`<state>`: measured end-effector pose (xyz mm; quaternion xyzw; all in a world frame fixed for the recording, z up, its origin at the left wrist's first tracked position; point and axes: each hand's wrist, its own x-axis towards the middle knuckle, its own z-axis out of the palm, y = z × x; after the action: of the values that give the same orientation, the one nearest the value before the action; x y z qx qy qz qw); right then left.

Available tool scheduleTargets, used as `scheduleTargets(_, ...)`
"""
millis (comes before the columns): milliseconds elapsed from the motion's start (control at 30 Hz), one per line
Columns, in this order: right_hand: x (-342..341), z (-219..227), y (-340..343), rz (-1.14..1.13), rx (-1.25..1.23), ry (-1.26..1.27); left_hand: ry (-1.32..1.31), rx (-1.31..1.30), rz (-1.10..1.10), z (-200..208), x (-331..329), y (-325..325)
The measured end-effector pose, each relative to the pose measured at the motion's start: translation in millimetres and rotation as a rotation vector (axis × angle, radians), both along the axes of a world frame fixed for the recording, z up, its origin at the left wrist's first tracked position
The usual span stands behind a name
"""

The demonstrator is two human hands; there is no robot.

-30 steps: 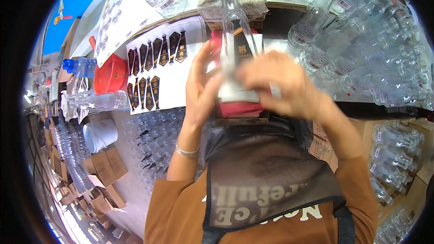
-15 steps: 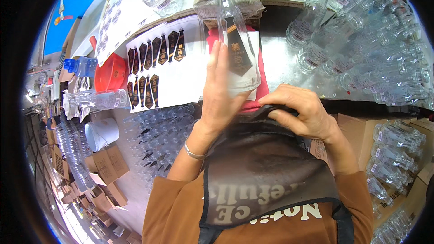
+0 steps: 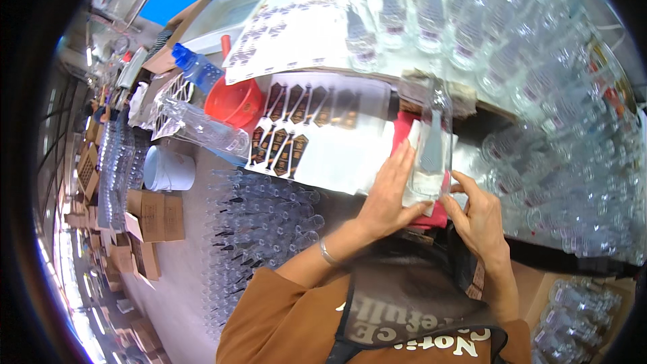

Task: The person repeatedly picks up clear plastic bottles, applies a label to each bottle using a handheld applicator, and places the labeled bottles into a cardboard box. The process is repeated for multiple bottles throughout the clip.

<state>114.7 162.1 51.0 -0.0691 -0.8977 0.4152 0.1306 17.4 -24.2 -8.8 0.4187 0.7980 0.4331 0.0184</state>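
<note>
A clear glass bottle [image 3: 426,176] lies before me with its base toward me and its neck on a cloth-wrapped block [image 3: 465,98]. A grey tapered panel shows through its glass. My left hand [image 3: 385,195] lies along the bottle's left side, fingers pointing up it and thumb by the base. At the lower right of the base, my right hand [image 3: 482,219] curls its thumb and index finger against the bottle. Pink cloth [image 3: 437,219] shows under and around it. To the left lies a white sheet of black tie-shaped labels [image 3: 296,102] with gold print.
Many clear bottles [image 3: 559,162] crowd the right and far table. A red dipper [image 3: 232,102], a blue-capped bottle [image 3: 195,71] and a lying clear bottle [image 3: 202,127] are at left. Below stand more bottles [image 3: 259,229], a white bucket [image 3: 168,168] and cartons [image 3: 155,216].
The view has shifted left. The dark gold-printed label no longer faces up on the bottle; a grey panel shows instead. My right hand has left a dark thing and come to the bottle's base.
</note>
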Motion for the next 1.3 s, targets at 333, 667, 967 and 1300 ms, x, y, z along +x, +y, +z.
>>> scheduleTargets(333, -2, -5, 19, -0.119, -0.046, -0.036, 0.508, -0.233, 0.886, 28, -291, -129)
scheduleTargets(667, -8, -11, 23, -0.146, -0.004, -0.013, 0.446, -0.481, 0.636, 43, -235, -122)
scheduleTargets(967, 6, -17, 20, -0.127, -0.051, -0.008, 0.682, -0.282, 0.641, 25, -258, -181)
scheduleTargets(1300, -2, -26, -4, -0.011, 0.137, -0.019, 0.083, 0.125, 0.031, 69, -76, -9)
